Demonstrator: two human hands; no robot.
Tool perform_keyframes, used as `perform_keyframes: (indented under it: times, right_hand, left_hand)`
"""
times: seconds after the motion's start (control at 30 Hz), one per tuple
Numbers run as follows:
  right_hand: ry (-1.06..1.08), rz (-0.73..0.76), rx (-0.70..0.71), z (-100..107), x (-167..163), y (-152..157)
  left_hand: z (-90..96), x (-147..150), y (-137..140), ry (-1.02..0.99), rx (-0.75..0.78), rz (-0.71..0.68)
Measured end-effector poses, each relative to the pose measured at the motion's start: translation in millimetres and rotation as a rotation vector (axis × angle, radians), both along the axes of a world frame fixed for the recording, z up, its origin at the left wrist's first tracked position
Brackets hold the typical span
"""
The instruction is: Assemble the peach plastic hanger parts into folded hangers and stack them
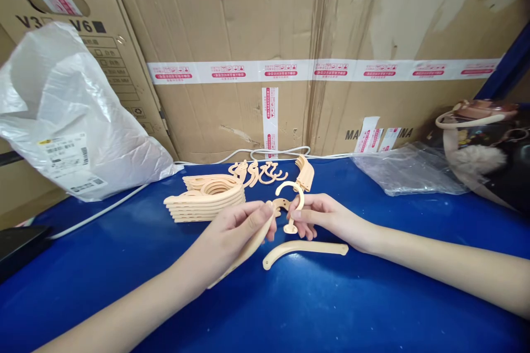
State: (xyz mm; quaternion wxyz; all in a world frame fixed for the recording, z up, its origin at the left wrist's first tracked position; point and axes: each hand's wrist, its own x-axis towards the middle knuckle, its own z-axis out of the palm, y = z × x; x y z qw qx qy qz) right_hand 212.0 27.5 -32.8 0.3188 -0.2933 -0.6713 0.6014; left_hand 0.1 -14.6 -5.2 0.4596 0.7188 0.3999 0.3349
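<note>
My left hand [242,226] is closed around a beige plastic hanger arm [244,256], which slants down toward me. Between the fingers of my right hand [314,215] is a beige hanger hook [300,198], its curve upward and its round foot down. The two hands are close together, the hook's foot just right of the arm's upper end. A small curved beige piece with holes [282,204] shows behind and between the hands; whether a hand touches it I cannot tell. Another hanger arm [306,247] lies loose on the blue table in front of my right hand.
A stack of hanger arms [202,201] lies left of my hands. Behind are several loose hooks [256,172] and a pile of curved pieces [305,172]. A white plastic bag [74,116], clear plastic [409,171], a cable [99,212] and cardboard boxes [232,22] border the blue table [331,309].
</note>
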Motion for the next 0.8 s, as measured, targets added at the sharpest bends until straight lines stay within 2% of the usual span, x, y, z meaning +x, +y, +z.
perform_keyframes:
  times: [0.2, 0.3, 0.47, 0.6, 0.8]
  right_hand:
    - [0.013, 0.01, -0.016, -2, -1, -2]
    - [0.024, -0.01, -0.034, 0, -1, -3]
    - [0.046, -0.049, -0.042, 4, 2, -4]
    - [0.074, -0.067, -0.061, 4, 3, -3]
    - [0.113, -0.045, -0.074, 3, 6, 1]
  left_hand:
    - [-1.4, 2, -15, 0.543, 0.449, 0.011]
    - [-5.1, 3, -19, 0.702, 0.519, 0.001]
    - [-11.1, 5, -15, 0.731, 0.541, -0.099]
    - [-12.9, 3, -12, 0.723, 0.519, -0.062]
    - [-21.7, 3, -6, 0.723, 0.628, -0.034]
